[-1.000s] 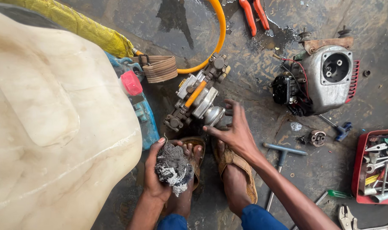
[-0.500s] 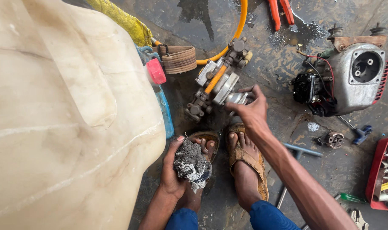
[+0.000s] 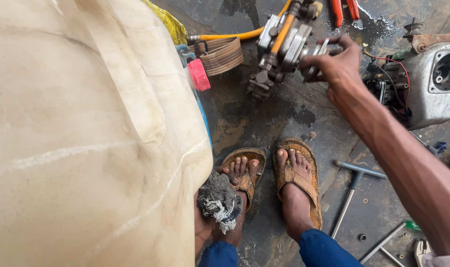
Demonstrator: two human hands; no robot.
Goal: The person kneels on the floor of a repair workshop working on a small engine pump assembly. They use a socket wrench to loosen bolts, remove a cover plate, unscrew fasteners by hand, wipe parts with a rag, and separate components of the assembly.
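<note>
left hand (image 3: 204, 225): mostly hidden behind the cream tank (image 3: 86, 133) and the grey rag (image 3: 218, 200) | pump assembly (image 3: 284, 42): top cut by frame edge, end beside tank covered by right hand (image 3: 336, 62) | engine (image 3: 435, 79), far from tank: cut at right edge | red pliers (image 3: 344, 10): only handles show | small floor bits: too small to tell

Cream tank (image 3: 77, 128), pink cap (image 3: 199, 74), orange hose (image 3: 235, 35), grey rag (image 3: 219, 200).

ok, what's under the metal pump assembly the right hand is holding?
Under the metal pump assembly, gripped by the right hand: wet, stained concrete floor. The pump's underside and any floor directly behind it are hidden.
</note>
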